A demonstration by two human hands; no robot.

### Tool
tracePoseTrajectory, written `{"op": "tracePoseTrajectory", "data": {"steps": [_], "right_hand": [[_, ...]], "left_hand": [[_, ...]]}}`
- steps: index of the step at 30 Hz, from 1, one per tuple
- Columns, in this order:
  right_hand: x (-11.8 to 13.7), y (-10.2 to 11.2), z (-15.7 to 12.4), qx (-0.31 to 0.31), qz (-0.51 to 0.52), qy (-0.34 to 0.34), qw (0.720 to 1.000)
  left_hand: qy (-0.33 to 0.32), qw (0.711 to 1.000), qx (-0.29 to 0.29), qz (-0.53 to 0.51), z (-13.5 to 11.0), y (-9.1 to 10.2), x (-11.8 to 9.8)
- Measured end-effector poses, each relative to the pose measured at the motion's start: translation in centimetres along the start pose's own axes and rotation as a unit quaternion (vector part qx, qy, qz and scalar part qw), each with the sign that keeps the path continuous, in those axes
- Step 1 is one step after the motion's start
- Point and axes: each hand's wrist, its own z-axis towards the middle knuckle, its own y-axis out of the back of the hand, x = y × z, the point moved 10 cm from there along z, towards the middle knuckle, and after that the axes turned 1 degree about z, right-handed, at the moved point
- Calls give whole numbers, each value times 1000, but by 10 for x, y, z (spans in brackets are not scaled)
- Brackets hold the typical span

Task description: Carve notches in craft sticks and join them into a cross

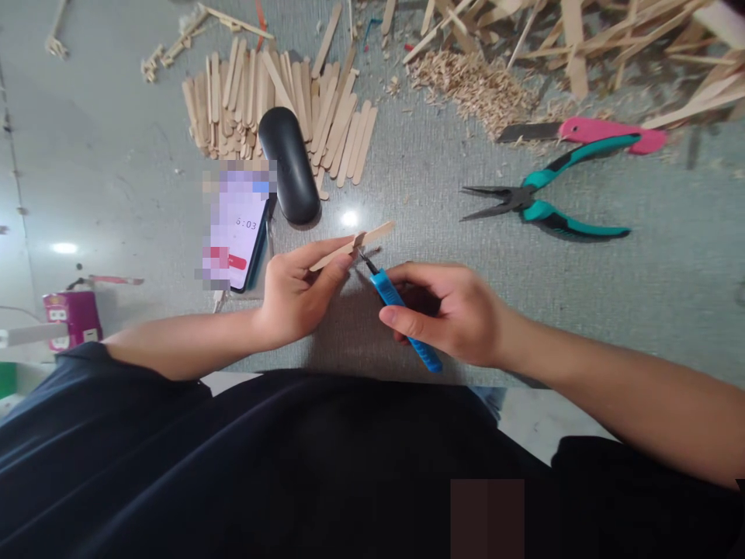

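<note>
Between the thumb and fingers of my left hand (303,291) is a flat wooden craft stick (378,233), tilted up to the right. There seems to be a small piece crossing it near the fingertips, too small to make out. My right hand (448,310) is wrapped round the blue handle of a craft knife (396,299). Its thin dark tip meets the stick close to my left fingertips. Left of my left hand a phone (241,233) lies face up, with a black oval case (289,164) beside it.
Many loose craft sticks (244,85) lie at the back. Wood shavings (471,85) and long wooden strips (573,46) spread across the back right. A pink utility knife (605,132) and open teal needle-nose pliers (541,198) lie at right. A purple box (73,318) stands far left.
</note>
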Motion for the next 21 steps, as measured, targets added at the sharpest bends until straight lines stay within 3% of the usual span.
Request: {"op": "tracePoseTrajectory", "data": {"steps": [10,17,21], "right_hand": [[-3,-9,3,17,48,-72,996],[-9,-10,2,21,45,-73,996],[-3,-9,2,18,5,-39,999]], "left_hand": [[52,998,-15,-24,-6,0,17],[96,992,-13,-79,-9,-6,21],[69,989,1,-133,-5,-10,9]]}}
